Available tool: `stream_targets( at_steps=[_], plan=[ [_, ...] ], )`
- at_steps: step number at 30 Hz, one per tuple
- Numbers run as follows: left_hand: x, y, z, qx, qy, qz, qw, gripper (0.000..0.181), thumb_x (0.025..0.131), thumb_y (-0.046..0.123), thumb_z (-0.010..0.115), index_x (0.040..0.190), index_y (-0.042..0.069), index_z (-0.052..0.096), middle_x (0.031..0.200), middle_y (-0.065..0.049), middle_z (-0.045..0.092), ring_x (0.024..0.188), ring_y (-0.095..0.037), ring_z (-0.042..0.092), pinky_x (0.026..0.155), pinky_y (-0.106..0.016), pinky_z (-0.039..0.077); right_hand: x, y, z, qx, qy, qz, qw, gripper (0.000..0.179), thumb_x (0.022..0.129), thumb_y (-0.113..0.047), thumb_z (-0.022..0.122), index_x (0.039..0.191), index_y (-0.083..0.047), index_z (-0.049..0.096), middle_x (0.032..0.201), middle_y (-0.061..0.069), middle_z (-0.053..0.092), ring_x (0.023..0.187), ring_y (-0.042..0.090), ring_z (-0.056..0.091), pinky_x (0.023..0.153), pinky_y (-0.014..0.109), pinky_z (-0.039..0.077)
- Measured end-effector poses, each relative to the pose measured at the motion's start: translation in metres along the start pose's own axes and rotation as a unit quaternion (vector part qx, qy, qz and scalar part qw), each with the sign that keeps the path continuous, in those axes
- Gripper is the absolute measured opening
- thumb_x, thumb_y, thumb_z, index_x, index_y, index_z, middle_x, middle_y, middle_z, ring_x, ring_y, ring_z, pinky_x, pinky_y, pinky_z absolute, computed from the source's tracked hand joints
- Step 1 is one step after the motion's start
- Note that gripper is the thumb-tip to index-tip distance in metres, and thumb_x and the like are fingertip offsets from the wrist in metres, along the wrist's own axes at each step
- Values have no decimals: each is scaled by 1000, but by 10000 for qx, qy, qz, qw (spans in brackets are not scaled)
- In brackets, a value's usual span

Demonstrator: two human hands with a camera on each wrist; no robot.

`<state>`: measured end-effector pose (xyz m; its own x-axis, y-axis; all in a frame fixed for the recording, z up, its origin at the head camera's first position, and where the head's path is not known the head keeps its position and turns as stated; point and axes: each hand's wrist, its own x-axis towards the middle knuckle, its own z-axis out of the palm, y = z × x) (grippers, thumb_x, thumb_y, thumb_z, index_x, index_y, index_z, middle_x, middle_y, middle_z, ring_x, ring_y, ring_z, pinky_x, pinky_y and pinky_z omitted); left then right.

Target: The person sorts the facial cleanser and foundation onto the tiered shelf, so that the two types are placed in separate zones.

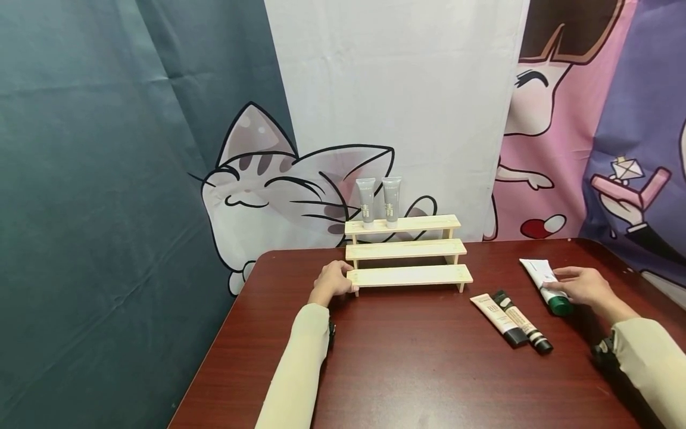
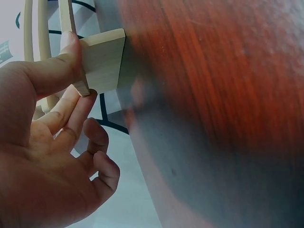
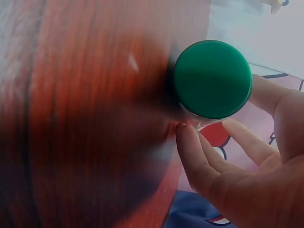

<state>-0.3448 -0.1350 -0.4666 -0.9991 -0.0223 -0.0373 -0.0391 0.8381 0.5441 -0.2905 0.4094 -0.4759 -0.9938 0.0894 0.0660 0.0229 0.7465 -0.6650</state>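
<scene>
Two hands engaged. My left hand (image 1: 333, 280) is pinching the left end of the bottom step of the wooden rack (image 1: 412, 275). My right hand (image 1: 583, 287) is clasping the white tube (image 1: 538, 272) near its green cap (image 1: 560, 305), thumb and fingers curling about it. That tube is sitting toward the right of the table (image 1: 402, 369), cap end nearer me; touching or just above, I can't tell. Cream tube (image 1: 497, 319) and black tube (image 1: 518, 317) are lying nearby. Judgement: squeezing lightly beside the firmer cap is probably suiting the soft body best; the rack is likely needing only gentle steadying.
</scene>
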Motion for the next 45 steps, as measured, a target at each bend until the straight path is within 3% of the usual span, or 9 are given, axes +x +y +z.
stream_targets(
  at_steps=[4, 6, 11, 16, 27, 37, 45],
  plan=[
    [0, -1, 1, 6, -34, 3, 10000, 50, 73, 25, 86, 120, 23, 68, 126, -3, 63, 111, -26, 57, 87, -51, 44, 1, 0, 3, -301, 36, -3, 9995, 71, 83, -34, 79, 126, 16, 53, 84, 21, 68, 60, 15, 53, 51, 28, 43],
    [0, -2, 2, 12, -43, 15, 10000, 50, 73, 26, 86, 120, 23, 68, 125, -2, 64, 110, -26, 57, 86, -51, 44, 0, -1, 4, -392, 22, 0, 9992, 72, 84, -35, 78, 127, 16, 53, 89, 25, 64, 62, 17, 51, 52, 30, 43],
    [1, -2, 1, -55, -9, 42, 10000, 50, 73, 24, 86, 119, 23, 69, 124, -3, 64, 109, -26, 58, 87, -52, 44, -1, -6, 5, -106, -96, 153, 9998, 72, 87, -33, 76, 130, 17, 48, 105, 38, 56, 66, 20, 55, 54, 34, 51],
    [2, -1, 0, -43, -21, 16, 10000, 49, 73, 24, 86, 119, 24, 69, 125, -2, 64, 111, -26, 58, 87, -51, 43, -2, -7, 7, 157, -161, 324, 9992, 72, 88, -31, 74, 133, 17, 45, 100, 34, 56, 65, 19, 57, 55, 38, 55],
    [0, -1, 0, -29, -28, 11, 10000, 50, 73, 24, 86, 120, 24, 68, 126, -3, 63, 111, -27, 57, 87, -52, 43, 1, -12, 14, 293, -78, 277, 9992, 69, 89, -29, 71, 135, 16, 45, 95, 29, 57, 63, 19, 58, 53, 39, 56],
    [0, 1, -2, -19, 81, 28, 10000, 47, 73, 26, 89, 115, 23, 70, 120, -2, 64, 110, -26, 59, 87, -53, 43, 7, -39, 17, 359, 324, -17, 9988, 67, 87, -25, 74, 136, 13, 48, 102, 37, 63, 65, 14, 61, 51, 35, 54],
    [-2, 0, -2, -2, 20, 21, 10000, 46, 72, 25, 88, 115, 23, 70, 118, -3, 64, 108, -26, 59, 87, -53, 44, 11, -65, 26, 693, 289, -226, 9969, 67, 87, -19, 74, 138, 13, 45, 121, 48, 50, 80, 23, 66, 55, 36, 57]
  ],
)
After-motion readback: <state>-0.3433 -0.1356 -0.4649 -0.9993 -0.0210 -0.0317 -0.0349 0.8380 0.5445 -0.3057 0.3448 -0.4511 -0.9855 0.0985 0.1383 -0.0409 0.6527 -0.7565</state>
